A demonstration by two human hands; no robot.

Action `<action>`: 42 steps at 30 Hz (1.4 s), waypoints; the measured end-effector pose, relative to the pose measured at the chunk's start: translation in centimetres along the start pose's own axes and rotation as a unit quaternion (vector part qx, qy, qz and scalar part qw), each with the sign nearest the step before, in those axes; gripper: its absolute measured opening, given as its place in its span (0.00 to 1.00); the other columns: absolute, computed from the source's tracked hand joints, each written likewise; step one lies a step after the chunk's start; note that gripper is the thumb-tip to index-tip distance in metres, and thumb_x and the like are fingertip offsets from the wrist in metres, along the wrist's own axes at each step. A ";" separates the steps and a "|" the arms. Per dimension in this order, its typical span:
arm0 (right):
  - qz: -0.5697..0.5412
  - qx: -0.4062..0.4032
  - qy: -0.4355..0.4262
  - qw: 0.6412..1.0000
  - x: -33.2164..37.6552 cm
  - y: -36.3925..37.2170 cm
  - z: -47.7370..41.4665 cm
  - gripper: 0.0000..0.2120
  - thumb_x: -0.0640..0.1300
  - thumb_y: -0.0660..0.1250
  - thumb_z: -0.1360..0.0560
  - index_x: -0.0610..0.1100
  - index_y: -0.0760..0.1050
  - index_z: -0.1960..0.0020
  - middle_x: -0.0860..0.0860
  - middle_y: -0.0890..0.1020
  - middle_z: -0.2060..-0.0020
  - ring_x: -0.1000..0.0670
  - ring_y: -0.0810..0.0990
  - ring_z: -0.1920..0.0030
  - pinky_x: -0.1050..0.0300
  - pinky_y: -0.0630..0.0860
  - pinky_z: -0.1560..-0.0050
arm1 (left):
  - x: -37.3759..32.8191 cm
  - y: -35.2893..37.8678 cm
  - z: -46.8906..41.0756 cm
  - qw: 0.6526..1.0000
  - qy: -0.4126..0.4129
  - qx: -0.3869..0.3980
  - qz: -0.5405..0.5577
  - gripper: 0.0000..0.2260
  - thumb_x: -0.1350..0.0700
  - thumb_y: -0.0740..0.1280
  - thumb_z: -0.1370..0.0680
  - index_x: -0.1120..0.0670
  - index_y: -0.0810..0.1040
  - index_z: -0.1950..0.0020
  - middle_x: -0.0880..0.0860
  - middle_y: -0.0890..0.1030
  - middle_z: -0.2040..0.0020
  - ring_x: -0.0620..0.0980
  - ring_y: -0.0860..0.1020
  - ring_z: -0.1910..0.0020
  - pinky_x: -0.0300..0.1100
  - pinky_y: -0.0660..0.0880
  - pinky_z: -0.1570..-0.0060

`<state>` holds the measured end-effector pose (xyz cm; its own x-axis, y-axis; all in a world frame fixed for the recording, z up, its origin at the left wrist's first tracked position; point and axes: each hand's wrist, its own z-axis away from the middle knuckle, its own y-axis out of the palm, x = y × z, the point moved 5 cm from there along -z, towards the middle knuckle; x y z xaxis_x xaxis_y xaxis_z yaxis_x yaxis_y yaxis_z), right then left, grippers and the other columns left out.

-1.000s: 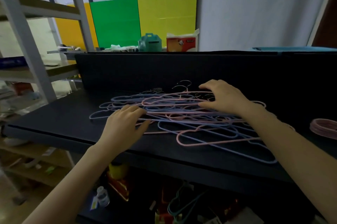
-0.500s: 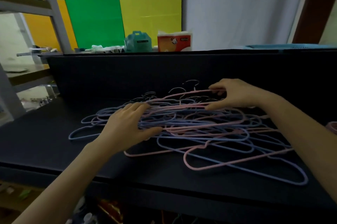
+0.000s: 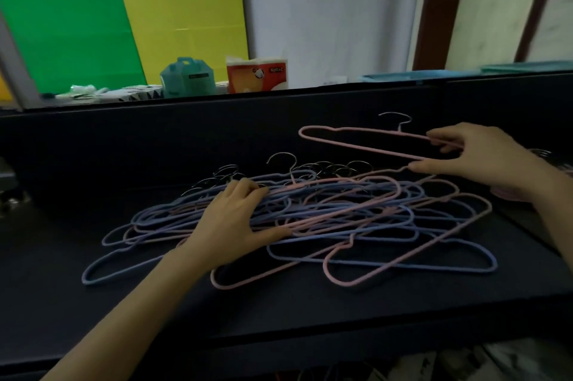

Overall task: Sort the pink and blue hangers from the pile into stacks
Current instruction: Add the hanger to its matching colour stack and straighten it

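Our right hand (image 3: 483, 157) is pinching a hanger (image 3: 366, 147) at one o'clock. Left hand (image 3: 232, 222) is pressing the pile (image 3: 341, 210), flat-fingered. Hooks (image 3: 325, 168) risk snagging it.

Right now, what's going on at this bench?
A person is sorting a tangled pile of pink and blue hangers on a black table. The right hand pinches one pink hanger, held above the pile's far side. The left hand presses flat on the pile.
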<state>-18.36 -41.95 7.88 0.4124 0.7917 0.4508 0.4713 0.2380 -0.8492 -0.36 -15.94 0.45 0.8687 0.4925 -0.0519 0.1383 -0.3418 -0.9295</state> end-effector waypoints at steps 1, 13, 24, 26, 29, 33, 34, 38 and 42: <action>-0.003 -0.009 0.008 1.000 -0.1 0.2 0.5 0.54 0.74 0.66 0.52 0.47 0.69 0.31 0.49 0.76 0.36 0.48 0.76 0.40 0.45 0.72 0.38 | 0.0 0.0 0.0 1.000 0.001 0.001 0.015 0.45 0.23 0.49 0.36 0.52 0.64 0.29 0.48 0.68 0.37 0.46 0.66 0.39 0.40 0.66 0.39; -0.020 -0.077 0.055 0.995 -0.6 -1.0 7.1 0.51 0.73 0.69 0.49 0.47 0.70 0.32 0.52 0.77 0.41 0.53 0.74 0.47 0.51 0.73 0.41 | 0.7 0.3 -1.2 0.986 -0.050 0.032 0.158 0.36 0.39 0.74 0.36 0.55 0.68 0.36 0.51 0.68 0.40 0.49 0.65 0.40 0.42 0.67 0.40; -0.018 -0.103 0.062 0.993 -3.6 -3.6 8.9 0.50 0.74 0.70 0.47 0.46 0.71 0.33 0.52 0.77 0.42 0.54 0.75 0.50 0.55 0.70 0.48 | -1.0 -0.8 -2.0 0.981 -0.048 0.008 0.186 0.33 0.42 0.77 0.40 0.54 0.69 0.41 0.48 0.68 0.48 0.47 0.68 0.47 0.39 0.66 0.50; -0.006 -0.111 0.063 0.992 -4.8 -4.5 8.8 0.44 0.67 0.71 0.43 0.47 0.70 0.32 0.50 0.76 0.39 0.55 0.73 0.49 0.57 0.67 0.48 | -2.3 -1.6 -2.4 0.980 -0.037 -0.003 0.194 0.33 0.42 0.77 0.39 0.54 0.69 0.41 0.49 0.69 0.47 0.48 0.69 0.48 0.40 0.67 0.50; 0.003 -0.106 0.064 0.992 -6.6 -6.1 9.1 0.47 0.72 0.71 0.45 0.48 0.70 0.32 0.51 0.75 0.39 0.54 0.72 0.46 0.56 0.67 0.48 | -5.1 -2.6 -3.2 0.979 -0.015 -0.023 0.204 0.32 0.43 0.77 0.39 0.54 0.70 0.41 0.49 0.70 0.47 0.48 0.70 0.49 0.39 0.67 0.50; 0.024 -0.126 0.071 0.989 -9.6 -8.8 10.3 0.49 0.71 0.68 0.47 0.46 0.71 0.32 0.48 0.75 0.36 0.46 0.73 0.38 0.50 0.68 0.41 | -10.2 -2.7 -4.7 0.975 0.017 -0.031 0.217 0.32 0.41 0.75 0.39 0.53 0.71 0.40 0.48 0.71 0.46 0.46 0.71 0.48 0.39 0.69 0.47; 0.026 -0.129 0.070 0.989 -10.6 -9.6 10.7 0.47 0.67 0.67 0.46 0.46 0.70 0.32 0.47 0.74 0.36 0.46 0.74 0.38 0.51 0.68 0.41 | -11.7 -2.6 -5.1 0.975 0.026 -0.034 0.219 0.33 0.40 0.74 0.39 0.53 0.71 0.39 0.48 0.71 0.46 0.46 0.71 0.47 0.40 0.70 0.45; 0.033 -0.128 0.081 0.988 -15.2 -12.7 12.0 0.45 0.64 0.68 0.44 0.45 0.69 0.31 0.48 0.74 0.35 0.47 0.73 0.38 0.55 0.66 0.44 | -17.5 -1.2 -7.1 0.974 0.052 -0.030 0.217 0.35 0.39 0.73 0.38 0.54 0.71 0.36 0.46 0.70 0.45 0.46 0.70 0.44 0.39 0.69 0.42; 0.033 -0.134 0.091 0.986 -20.3 -15.2 13.4 0.42 0.63 0.69 0.42 0.46 0.70 0.32 0.48 0.75 0.37 0.49 0.74 0.39 0.58 0.66 0.45 | -23.5 0.5 -9.0 0.972 0.084 -0.015 0.221 0.39 0.35 0.68 0.40 0.54 0.70 0.34 0.48 0.71 0.43 0.46 0.69 0.43 0.39 0.68 0.41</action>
<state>-44.30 -54.07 7.95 0.5703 0.6810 0.4593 0.6179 0.0128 -0.7862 -16.39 -34.87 4.52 0.9111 0.1561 -0.3816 -0.2549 -0.5142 -0.8189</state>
